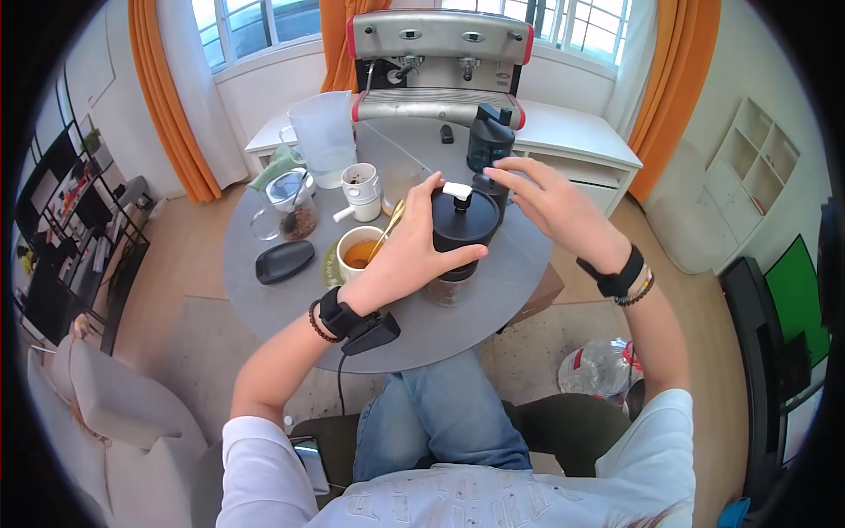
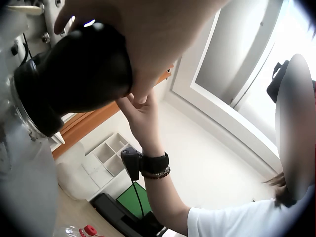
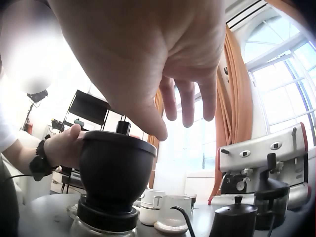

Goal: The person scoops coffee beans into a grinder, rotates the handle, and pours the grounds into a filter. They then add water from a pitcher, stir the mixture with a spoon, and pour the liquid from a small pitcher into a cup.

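Observation:
A black hand coffee grinder (image 1: 464, 231) with a clear glass base (image 1: 447, 290) stands on the round grey table. My left hand (image 1: 400, 255) grips its black body from the left, thumb on the near side and fingers on the far side. A short shaft (image 3: 123, 128) rises from its round top, and a small white piece (image 1: 457, 189) shows there in the head view. Over the grinder's right side hovers my right hand (image 1: 563, 209), its fingers loosely extended and holding nothing. In the left wrist view the dark grinder body (image 2: 81, 69) fills the upper left.
Left of the grinder are a cup of amber liquid (image 1: 358, 251) with a gold spoon, a white mug (image 1: 360, 192), a glass jug (image 1: 295, 216) and a black oval object (image 1: 284, 261). Behind stand a clear pitcher (image 1: 322, 132), a dark plunger pot (image 1: 490, 141) and an espresso machine (image 1: 440, 66).

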The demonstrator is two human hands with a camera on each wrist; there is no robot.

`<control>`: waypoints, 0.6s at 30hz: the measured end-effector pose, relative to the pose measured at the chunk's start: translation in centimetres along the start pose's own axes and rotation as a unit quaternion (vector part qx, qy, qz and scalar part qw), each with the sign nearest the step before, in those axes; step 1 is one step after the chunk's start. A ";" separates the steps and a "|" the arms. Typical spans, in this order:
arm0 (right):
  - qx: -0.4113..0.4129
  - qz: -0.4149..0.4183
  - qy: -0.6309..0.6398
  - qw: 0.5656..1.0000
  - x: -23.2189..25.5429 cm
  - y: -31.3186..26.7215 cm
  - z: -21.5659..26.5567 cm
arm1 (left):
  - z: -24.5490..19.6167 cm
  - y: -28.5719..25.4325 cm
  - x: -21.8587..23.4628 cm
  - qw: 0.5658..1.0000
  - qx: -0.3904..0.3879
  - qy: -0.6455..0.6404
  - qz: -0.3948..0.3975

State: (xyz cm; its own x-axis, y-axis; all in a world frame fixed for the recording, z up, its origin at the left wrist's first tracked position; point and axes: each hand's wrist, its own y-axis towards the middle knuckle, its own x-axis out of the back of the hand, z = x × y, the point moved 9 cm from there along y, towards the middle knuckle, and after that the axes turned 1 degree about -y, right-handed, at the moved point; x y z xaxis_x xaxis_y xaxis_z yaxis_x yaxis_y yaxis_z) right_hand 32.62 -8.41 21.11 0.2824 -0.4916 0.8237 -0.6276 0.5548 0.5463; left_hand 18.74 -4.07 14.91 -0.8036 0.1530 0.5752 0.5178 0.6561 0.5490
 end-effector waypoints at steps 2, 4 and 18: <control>0.096 0.013 -0.069 0.993 0.7 1.5 1.2 | 0.3 0.8 -0.3 0.999 -0.014 -0.047 0.015; 0.189 0.033 -0.091 0.977 0.5 3.1 2.5 | 0.8 1.9 0.1 0.996 -0.038 -0.061 0.047; 0.394 0.164 -0.201 0.882 -3.9 7.9 2.1 | 3.7 1.2 0.1 0.977 0.004 -0.211 -0.014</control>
State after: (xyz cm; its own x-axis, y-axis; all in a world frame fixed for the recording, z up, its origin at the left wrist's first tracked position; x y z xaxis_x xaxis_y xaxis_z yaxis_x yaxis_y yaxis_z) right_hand 25.04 -3.49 21.94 -0.1876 -0.6776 0.7111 -0.9818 0.1501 -0.1160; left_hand 18.18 -0.54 13.37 -0.8676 0.4249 0.2582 0.4932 0.6699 0.5550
